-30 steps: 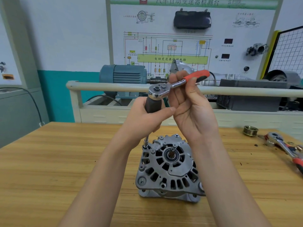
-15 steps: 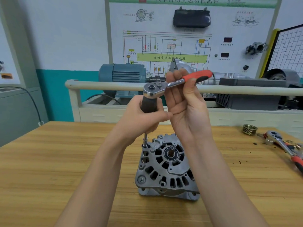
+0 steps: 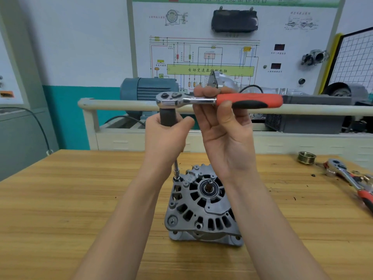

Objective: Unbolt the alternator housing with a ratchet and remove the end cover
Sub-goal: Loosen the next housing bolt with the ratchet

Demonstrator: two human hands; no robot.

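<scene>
Wooden worktop (image 3: pixel 60 209), carrying all items
Alternator (image 3: pixel 201 205), grey cast housing, standing at worktop centre, shaft end up
Ratchet (image 3: pixel 222 101), red-and-black handle level above alternator; extension bar (image 3: pixel 176 168) down to bolt at housing's upper left edge
Right hand (image 3: pixel 226 134), fingers curled round ratchet shank
Left hand (image 3: pixel 163 138), fingers wrapped round black grip under ratchet head
Second ratchet (image 3: pixel 351 182), far right
Grooved pulley (image 3: pixel 306 157), beside it

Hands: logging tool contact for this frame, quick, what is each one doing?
Left hand: grips the dark extension grip under the ratchet head.
Right hand: holds the ratchet by its shank.
</scene>
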